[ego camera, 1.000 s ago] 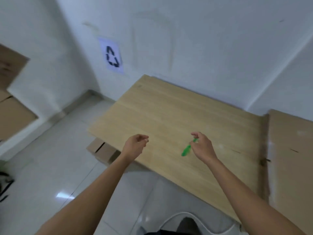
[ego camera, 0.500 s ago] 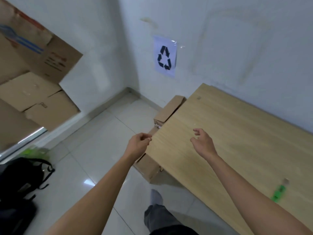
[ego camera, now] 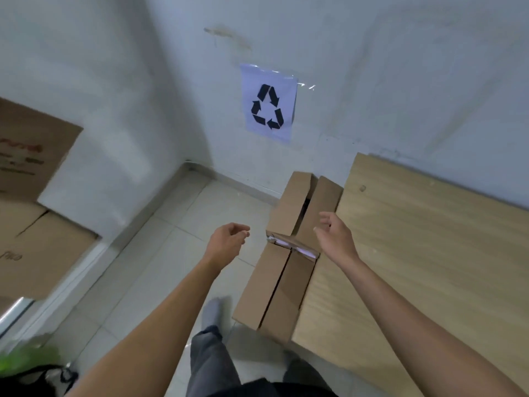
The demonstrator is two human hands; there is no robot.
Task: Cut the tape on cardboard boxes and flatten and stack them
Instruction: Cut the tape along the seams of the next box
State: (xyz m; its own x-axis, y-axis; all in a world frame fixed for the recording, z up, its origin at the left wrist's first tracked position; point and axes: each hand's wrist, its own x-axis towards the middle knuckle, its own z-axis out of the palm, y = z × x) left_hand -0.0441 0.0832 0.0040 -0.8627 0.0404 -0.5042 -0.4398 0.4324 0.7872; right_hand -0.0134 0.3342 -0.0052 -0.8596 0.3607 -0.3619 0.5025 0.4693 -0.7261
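Note:
A flattened brown cardboard box [ego camera: 280,285] lies on the floor beside the left edge of the wooden table [ego camera: 415,253], with its flaps spread and a strip of torn tape across its middle. My left hand [ego camera: 227,243] hovers over the floor tiles just left of the box, fingers loosely curled, holding nothing. My right hand [ego camera: 335,236] hangs above the box's right side at the table's edge, fingers relaxed and empty. More cardboard boxes [ego camera: 31,207] lean against the wall at the far left.
A recycling sign [ego camera: 269,103] is taped to the white wall above the box. A black bag [ego camera: 37,379] and something green lie on the floor at bottom left. My legs [ego camera: 211,353] stand on the white tiles beside the table.
My right hand has let go of the green cutter, which is now out of view. The view has swung left from the table to the box on the floor, and both empty hands have moved over it.

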